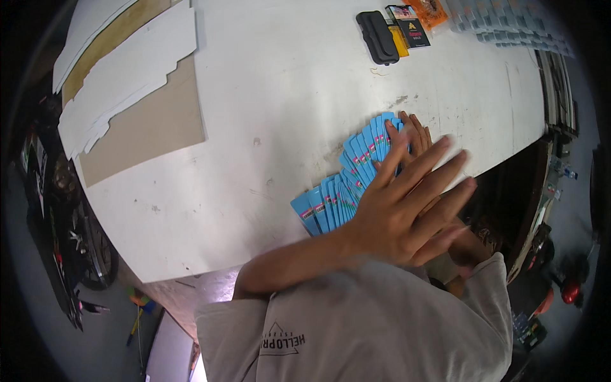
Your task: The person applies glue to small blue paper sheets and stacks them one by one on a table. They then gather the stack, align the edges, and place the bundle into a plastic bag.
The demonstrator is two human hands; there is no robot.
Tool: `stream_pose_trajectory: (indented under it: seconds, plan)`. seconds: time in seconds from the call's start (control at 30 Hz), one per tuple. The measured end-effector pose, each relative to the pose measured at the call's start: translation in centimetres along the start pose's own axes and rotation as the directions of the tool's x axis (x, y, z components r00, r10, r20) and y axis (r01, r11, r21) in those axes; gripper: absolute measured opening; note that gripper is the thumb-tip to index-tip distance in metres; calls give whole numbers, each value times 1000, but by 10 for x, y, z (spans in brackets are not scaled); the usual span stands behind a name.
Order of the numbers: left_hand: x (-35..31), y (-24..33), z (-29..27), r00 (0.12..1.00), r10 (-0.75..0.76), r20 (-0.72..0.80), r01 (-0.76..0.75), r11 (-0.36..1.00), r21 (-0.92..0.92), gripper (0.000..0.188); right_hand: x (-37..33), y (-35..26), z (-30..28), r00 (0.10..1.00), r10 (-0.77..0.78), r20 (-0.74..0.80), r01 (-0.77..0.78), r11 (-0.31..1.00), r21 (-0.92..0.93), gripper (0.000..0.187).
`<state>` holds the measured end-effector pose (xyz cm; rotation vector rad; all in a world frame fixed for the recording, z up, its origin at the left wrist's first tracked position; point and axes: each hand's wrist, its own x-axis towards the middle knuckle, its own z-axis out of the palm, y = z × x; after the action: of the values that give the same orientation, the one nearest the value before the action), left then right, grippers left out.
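A curved fan of overlapping light-blue cards [364, 149] with small pink labels lies on the white table. My left hand [407, 207] reaches across my body to the right, held over the near right part of the fan. Its fingers are spread with nothing between them, and slightly blurred. Beyond it, my right hand [417, 135] is at the far end of the fan, fingers along the right side and a fingertip on the cards, closed around that end. My left hand hides its palm and part of the fan.
On the white table [254, 114] are large white and tan sheets [146, 121] at far left. Farther back sit a black case [378, 38], a yellow lighter [399, 41], a dark box [410, 27], an orange packet [431, 11] and clear plastic pieces [509, 25].
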<state>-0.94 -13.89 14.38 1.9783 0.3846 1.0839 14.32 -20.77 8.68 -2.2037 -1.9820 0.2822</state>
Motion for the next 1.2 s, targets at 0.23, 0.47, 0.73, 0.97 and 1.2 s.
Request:
stream_pose_trajectory:
  seconds: [0.23,0.47,0.73,0.97,1.2]
  plan:
    - [-120,-20,31,873,-396,285,199,823,532,91,-12,15,14,998,-41,-45,42,999,34,78]
    - [-122,-14,19,881,-393,264,287,887,362,93,-14,10,26,998,-38,-51,36,999,-36,82]
    - [-115,2,-7,946,-217,242,78,875,477,98,-12,12,20,999,-36,-40,34,998,-56,89]
    - [-136,-19,-8,802,-583,129,345,629,697,96,-18,12,19,999,-41,-18,40,997,-60,90]
    - [-119,-8,-8,800,-592,100,384,632,673,92,-11,6,18,999,-19,-39,17,998,-57,94]
